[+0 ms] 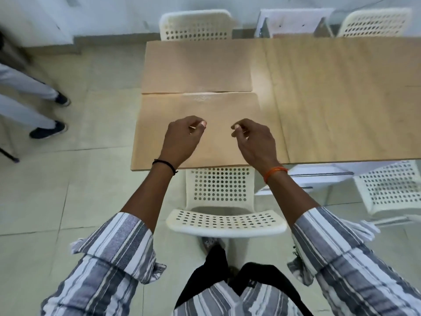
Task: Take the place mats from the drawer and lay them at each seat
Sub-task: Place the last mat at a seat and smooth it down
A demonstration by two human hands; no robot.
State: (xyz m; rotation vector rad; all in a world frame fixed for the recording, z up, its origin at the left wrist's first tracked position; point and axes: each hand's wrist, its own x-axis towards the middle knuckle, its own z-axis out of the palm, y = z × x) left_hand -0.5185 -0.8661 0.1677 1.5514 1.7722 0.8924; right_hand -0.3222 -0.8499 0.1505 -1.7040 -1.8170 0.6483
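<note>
Two tan place mats lie on the left end of the wooden table [341, 99]. The far place mat [196, 67] sits in front of the far white chair [196, 26]. The near place mat [159, 124] lies at the table's front edge, above the near white chair [225, 222]. My left hand [182, 140] and my right hand [252, 142] hover just over the near mat, fingers loosely curled, thumbs pointing inward, holding nothing.
Two more white perforated chairs stand at the right, one far [376, 23] and one near [391, 190]. Another person's legs and dark shoes [47, 130] are on the tiled floor at the left. An open white drawer [319, 176] shows under the table's right side.
</note>
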